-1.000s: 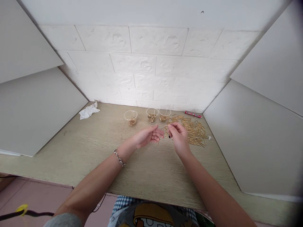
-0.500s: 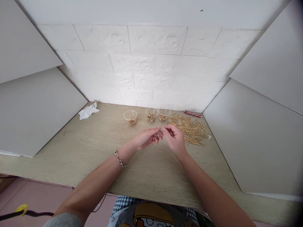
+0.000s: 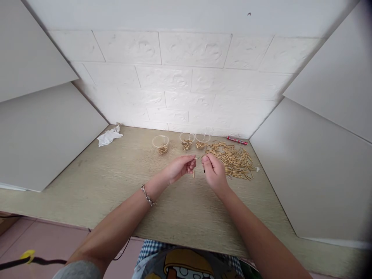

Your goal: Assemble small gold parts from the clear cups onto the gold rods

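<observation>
Above the middle of the table, my left hand (image 3: pixel 181 167) is closed in a pinch on a small thin piece whose tip shows towards the right. My right hand (image 3: pixel 215 171) faces it a short gap away, thumb and forefinger pressed together on a small thin gold-coloured piece, mostly covered by the fingers. A dark tip shows under its curled fingers. One short gold-coloured rod (image 3: pixel 193 174) shows just below my left fingers; whether it lies on the table or is held, I cannot tell. Beyond my right hand spreads a pile of gold-coloured rods (image 3: pixel 232 157).
Clear plastic cups with small gold-coloured parts stand behind my hands: one at left (image 3: pixel 161 142), one in the middle (image 3: pixel 186 140), one at right (image 3: pixel 202 140). A red tube (image 3: pixel 236 140) and crumpled white tissue (image 3: pixel 109 136) lie near the wall. White panels (image 3: pixel 314 166) flank the table.
My hands were touching at the fingertips and are now slightly apart. My right fingers have curled in more. The rod below my left hand shows more of its length.
</observation>
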A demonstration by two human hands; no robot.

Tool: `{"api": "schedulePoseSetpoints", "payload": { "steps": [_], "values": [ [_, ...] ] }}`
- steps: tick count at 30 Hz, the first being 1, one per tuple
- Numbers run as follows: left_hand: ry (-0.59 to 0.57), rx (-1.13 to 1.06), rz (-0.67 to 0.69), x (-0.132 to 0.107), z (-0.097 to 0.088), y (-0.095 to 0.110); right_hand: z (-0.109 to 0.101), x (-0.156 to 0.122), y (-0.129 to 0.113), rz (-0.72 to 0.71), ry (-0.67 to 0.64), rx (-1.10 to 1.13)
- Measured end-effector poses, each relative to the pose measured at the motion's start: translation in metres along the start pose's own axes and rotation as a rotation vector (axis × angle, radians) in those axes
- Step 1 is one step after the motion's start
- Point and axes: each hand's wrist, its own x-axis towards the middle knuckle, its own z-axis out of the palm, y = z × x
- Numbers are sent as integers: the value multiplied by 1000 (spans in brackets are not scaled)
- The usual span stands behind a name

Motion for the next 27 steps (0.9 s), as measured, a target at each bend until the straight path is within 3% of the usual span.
{"api": "schedulePoseSetpoints", "payload": {
  "steps": [17, 27],
  "values": [
    [47, 21, 33, 1, 0, -1, -4, 4, -2, -113, -18, -96],
    [75, 212, 93, 1, -4, 2, -6, 5, -3, -160, -40, -111]
  ]
}}
